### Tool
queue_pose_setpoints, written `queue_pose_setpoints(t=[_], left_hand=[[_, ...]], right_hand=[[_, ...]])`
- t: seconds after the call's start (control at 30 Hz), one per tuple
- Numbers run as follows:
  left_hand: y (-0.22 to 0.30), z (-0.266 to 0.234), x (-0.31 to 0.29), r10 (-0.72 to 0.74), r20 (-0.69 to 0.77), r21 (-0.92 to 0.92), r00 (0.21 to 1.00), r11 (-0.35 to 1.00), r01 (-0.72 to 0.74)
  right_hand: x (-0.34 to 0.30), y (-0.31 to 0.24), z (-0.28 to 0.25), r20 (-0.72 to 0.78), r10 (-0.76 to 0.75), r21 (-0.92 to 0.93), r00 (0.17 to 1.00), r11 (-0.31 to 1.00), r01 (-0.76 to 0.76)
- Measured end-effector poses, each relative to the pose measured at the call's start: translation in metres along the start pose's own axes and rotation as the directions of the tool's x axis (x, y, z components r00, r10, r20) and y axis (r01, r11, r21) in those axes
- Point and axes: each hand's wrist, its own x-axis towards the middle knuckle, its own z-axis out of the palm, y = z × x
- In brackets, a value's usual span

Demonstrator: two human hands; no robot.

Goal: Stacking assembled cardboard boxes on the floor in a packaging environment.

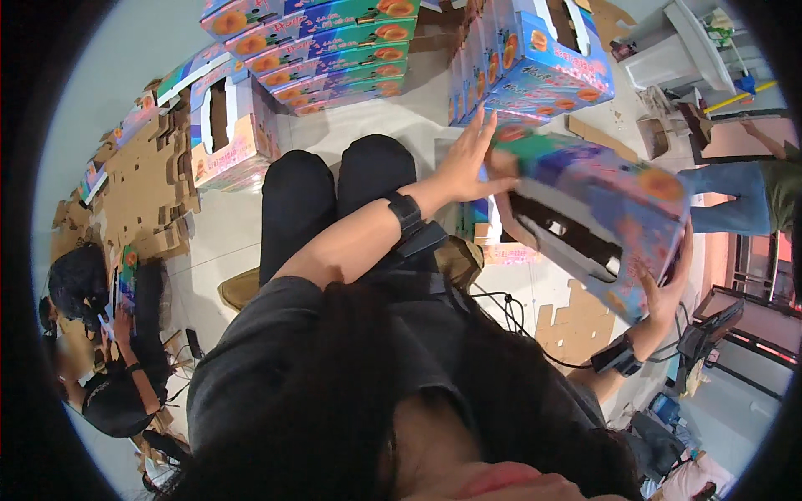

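One blue fruit-printed carton (597, 213) is in hand, tilted at the right of the scene beyond the person's black-trousered knees (334, 192). The left hand (468, 163) lies flat against its far-left end with fingers spread, pressing rather than gripping; the right hand (668, 288) cups its near-right corner from below, fingers curled onto the edge. Both wrists carry a dark band. Through the long slot in the carton's side only darkness shows — what is inside cannot be told. Far ahead stand two stacks of like cartons: a left stack (326, 50) of about six flat layers, and a right stack (535, 58) whose count is unclear. One more carton (230, 125) stands open-slotted at far left, beside flat brown cardboard sheets (138, 184) — another person (109, 351) works near left.
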Motion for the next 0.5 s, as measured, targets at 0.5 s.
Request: queue_pose_setpoints(t=[0.5], left_hand=[[0.018, -0.020, -0.022, -0.002, 0.292, -0.414, 0.956, 0.901, 0.129]], right_hand=[[0.084, -0.131, 0.085, 0.582, -0.243, -0.323, 0.776, 0.807, 0.494]])
